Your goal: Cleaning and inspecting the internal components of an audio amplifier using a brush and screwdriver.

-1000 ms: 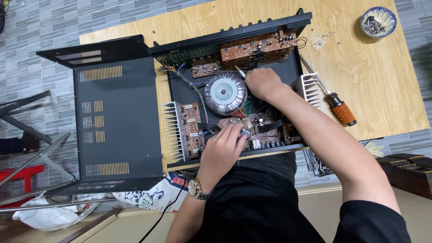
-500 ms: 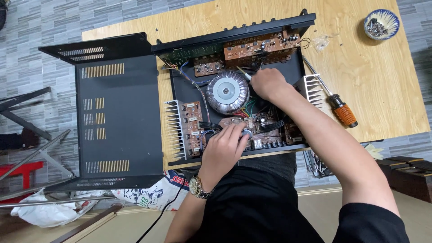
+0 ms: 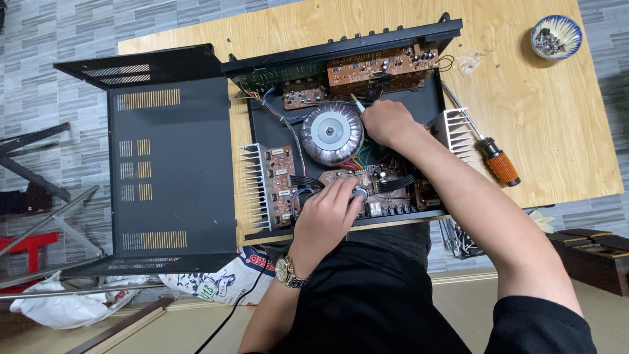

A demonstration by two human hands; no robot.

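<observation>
My right hand point(image 3: 386, 121) pinches a slim white tool point(image 3: 358, 103) beside the round transformer point(image 3: 331, 133). My left hand point(image 3: 327, 213) grips a dark capacitor point(image 3: 360, 194) on the brown circuit board point(image 3: 367, 183) inside the open amplifier chassis point(image 3: 262, 134).

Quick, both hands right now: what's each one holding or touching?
Left hand: fingers curled, resting on the near circuit board; whether it grips anything cannot be told.
Right hand: closed on a thin light-tipped tool, beside the round transformer.

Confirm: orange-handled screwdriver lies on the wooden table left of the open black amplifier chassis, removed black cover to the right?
Sides swapped. In the head view the orange-handled screwdriver lies on the wooden table right of the open black amplifier chassis; the removed black cover sits to its left.
</observation>
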